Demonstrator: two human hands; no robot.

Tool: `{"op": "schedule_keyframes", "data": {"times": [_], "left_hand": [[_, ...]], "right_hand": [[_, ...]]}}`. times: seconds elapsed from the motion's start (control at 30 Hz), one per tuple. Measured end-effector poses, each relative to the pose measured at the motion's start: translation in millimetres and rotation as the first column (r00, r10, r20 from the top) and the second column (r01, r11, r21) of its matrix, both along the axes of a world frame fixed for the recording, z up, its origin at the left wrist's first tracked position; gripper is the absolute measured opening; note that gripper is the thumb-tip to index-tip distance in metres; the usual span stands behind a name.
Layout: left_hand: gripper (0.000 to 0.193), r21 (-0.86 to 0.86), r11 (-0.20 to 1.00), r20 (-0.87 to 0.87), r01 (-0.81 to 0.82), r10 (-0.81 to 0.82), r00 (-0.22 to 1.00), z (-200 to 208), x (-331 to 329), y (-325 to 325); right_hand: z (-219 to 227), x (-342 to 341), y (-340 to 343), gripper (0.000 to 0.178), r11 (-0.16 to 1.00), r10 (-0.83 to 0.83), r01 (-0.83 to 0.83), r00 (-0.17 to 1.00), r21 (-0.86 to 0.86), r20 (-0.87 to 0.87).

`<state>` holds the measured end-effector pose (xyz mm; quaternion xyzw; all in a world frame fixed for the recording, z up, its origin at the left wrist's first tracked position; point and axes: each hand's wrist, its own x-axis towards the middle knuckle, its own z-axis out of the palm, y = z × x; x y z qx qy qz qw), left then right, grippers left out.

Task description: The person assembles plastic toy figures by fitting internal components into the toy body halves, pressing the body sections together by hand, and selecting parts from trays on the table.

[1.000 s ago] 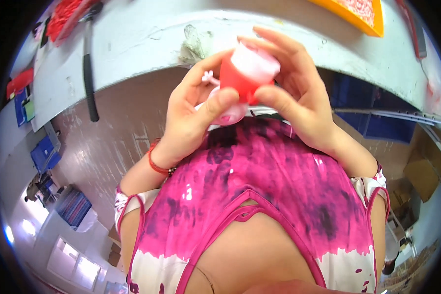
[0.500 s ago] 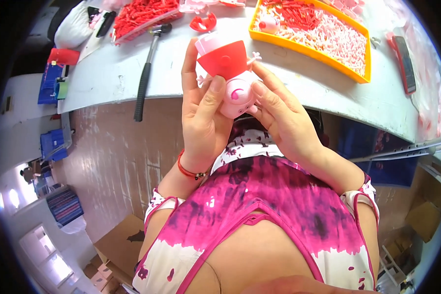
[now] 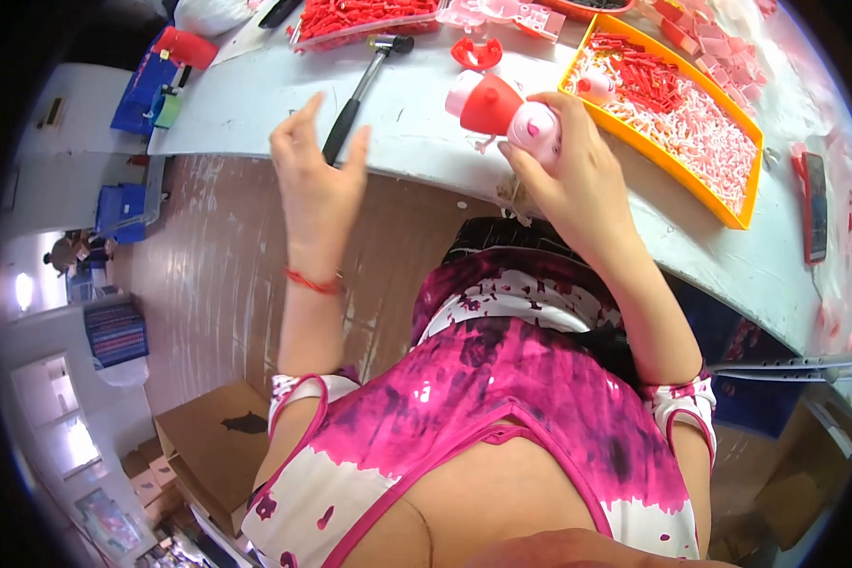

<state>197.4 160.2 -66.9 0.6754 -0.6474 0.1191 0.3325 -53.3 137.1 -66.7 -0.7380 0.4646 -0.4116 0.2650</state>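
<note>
A pink and red plastic toy figure (image 3: pixel 490 104) lies on its side at the table's front edge, with my right hand (image 3: pixel 582 185) closed round its round pink head. Its red body and pink base point left, and a small pink arm sticks out below. My left hand (image 3: pixel 314 185) is apart from the toy, fingers spread and holding nothing. Just beside those fingers is a hammer (image 3: pixel 362 93) with a black grip, partly hidden at its lower end by the hand. Beyond the toy rests a small red curved plastic piece (image 3: pixel 475 54).
On the right stands a yellow tray (image 3: pixel 667 161) of small pink, white and red parts. A clear bin of red parts (image 3: pixel 364 17) is at the back, near pink pieces (image 3: pixel 511 15). A phone (image 3: pixel 814 208) lies far right. Below the left side is a cardboard box (image 3: pixel 213 426).
My left hand has let go of the toy figure and moved left toward the hammer. My right hand keeps the toy, now turned sideways. The view has shifted, so the table's things appear displaced.
</note>
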Motion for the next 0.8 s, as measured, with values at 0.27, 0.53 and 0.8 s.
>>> {"op": "schedule_keyframes", "data": {"times": [0.27,0.53,0.8], "left_hand": [[0.036,0.602,0.79,-0.398,0.114,0.173,0.901,-6,70,-2],[0.047,0.42,0.882,-0.524,0.213,0.044,0.85,34,15,85],[0.051,0.362,0.93,-0.181,0.066,0.0,0.983,37,-2,106]], "right_hand": [[-16,23,-27,0.046,0.991,0.005,-0.047,0.944,-0.122,-0.33],[-12,31,-27,0.039,0.995,0.002,-0.049,0.892,-0.092,-0.451],[-25,64,-27,0.04,0.983,-0.115,0.019,0.837,-0.182,-0.535]]}}
